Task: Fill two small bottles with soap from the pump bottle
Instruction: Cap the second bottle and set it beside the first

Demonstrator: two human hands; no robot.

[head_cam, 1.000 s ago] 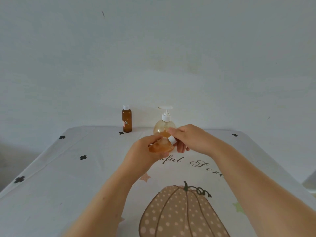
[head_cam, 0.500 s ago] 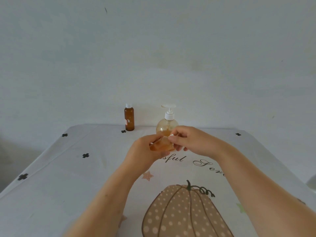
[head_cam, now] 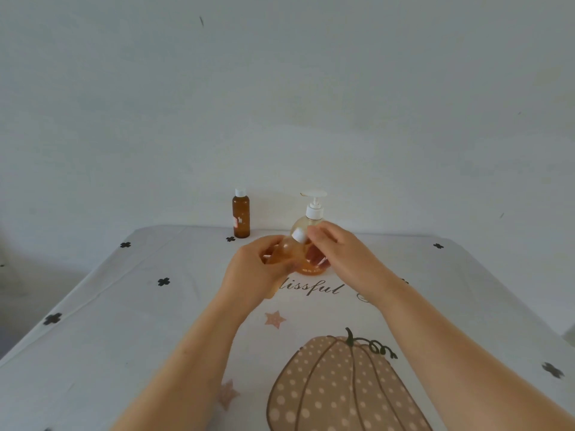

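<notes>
My left hand (head_cam: pixel 255 272) grips a small amber bottle (head_cam: pixel 287 251), tilted with its white cap (head_cam: pixel 298 235) pointing up and right. The fingertips of my right hand (head_cam: pixel 336 253) touch that cap. Right behind both hands stands the round pump bottle (head_cam: pixel 311 225) with amber soap and a white pump head, its lower half hidden. A second small brown bottle (head_cam: pixel 241 217) with a white cap stands upright at the table's far edge, to the left of the pump bottle.
The table carries a white cloth (head_cam: pixel 124 321) with black crosses, lettering and a dotted pumpkin print (head_cam: pixel 339 387). A plain pale wall rises directly behind the far edge.
My right hand has loosened and shifted on the cap, so the white cap now shows. The small bottle is tilted a little more upright in my left hand.
</notes>
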